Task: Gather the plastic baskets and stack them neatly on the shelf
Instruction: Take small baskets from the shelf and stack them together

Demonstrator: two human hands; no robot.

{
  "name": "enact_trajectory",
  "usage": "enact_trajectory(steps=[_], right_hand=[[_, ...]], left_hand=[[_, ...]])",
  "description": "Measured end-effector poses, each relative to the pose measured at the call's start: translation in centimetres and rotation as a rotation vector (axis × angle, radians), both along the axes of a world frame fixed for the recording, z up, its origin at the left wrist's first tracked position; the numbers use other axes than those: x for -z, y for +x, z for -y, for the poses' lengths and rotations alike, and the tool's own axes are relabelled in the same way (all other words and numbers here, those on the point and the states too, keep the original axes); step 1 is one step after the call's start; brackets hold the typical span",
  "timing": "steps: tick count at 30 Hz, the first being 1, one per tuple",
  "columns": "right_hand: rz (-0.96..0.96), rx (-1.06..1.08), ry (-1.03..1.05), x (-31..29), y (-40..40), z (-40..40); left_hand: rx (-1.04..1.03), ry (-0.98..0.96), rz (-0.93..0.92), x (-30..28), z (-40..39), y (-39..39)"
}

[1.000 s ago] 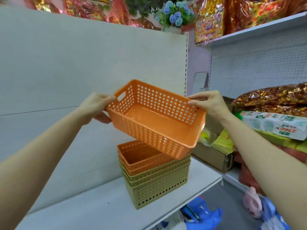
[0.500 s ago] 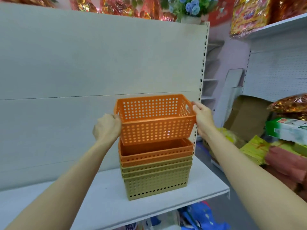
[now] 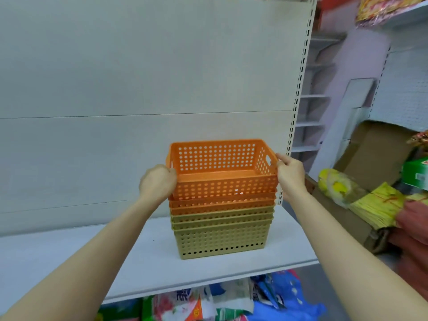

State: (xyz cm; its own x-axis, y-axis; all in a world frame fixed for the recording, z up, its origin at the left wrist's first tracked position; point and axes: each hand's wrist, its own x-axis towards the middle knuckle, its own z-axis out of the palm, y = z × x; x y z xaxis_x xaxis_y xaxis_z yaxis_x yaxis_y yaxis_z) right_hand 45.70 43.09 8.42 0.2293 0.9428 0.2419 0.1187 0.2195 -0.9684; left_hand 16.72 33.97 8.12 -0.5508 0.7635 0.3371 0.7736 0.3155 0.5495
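An orange perforated basket (image 3: 222,165) sits partly nested in the top of a stack of baskets on the white shelf (image 3: 92,258). Below it are more orange baskets (image 3: 222,203) and, at the bottom, olive-green baskets (image 3: 222,237). My left hand (image 3: 158,181) grips the top basket's left end, fingers curled round the rim. My right hand (image 3: 290,173) holds its right end at the handle slot. The top basket is level and lined up with the stack.
A grey back panel rises behind the shelf, with a slotted upright (image 3: 298,100) at its right edge. Cardboard boxes (image 3: 375,154), yellow packets (image 3: 375,205) and wrapped goods crowd the right side. Coloured bags (image 3: 266,300) lie below the shelf.
The orange basket was tilted above the stack, then levelled and lowered; now it sits nested into the stack, both hands still on its ends.
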Motion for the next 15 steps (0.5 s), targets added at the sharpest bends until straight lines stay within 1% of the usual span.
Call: enact_trajectory(steps=[2, 4, 6, 8, 10, 12, 13, 15], right_hand=[[0.118, 0.059, 0.024, -0.3, 0.3, 0.4], [0.195, 0.086, 0.023, -0.6, 0.0, 0.8], [0.208, 0.048, -0.012, -0.2, -0.4, 0.9], [0.249, -0.004, -0.037, 1.1, -0.6, 1.0], [0.213, -0.038, -0.043, 3.3, -0.5, 1.4], [0.123, -0.042, -0.036, 5.0, -0.9, 2.1], [0.084, -0.035, -0.029, 5.6, -1.2, 2.4], [0.063, -0.026, -0.017, 6.0, -1.9, 2.7]], left_hand=[[-0.043, 0.006, -0.057, 0.1, 0.2, 0.1], [-0.055, -0.017, -0.051, 0.0, 0.2, 0.3], [-0.050, -0.095, 0.022, 0.0, 0.0, 0.3], [-0.005, -0.130, 0.153, 0.9, -0.2, 0.2], [0.108, -0.077, 0.341, 2.8, 0.3, 0.2], [0.202, 0.048, 0.505, 4.8, 1.3, 0.8], [0.226, 0.116, 0.549, 5.6, 1.7, 1.2], [0.233, 0.196, 0.553, 6.4, 2.0, 1.9]])
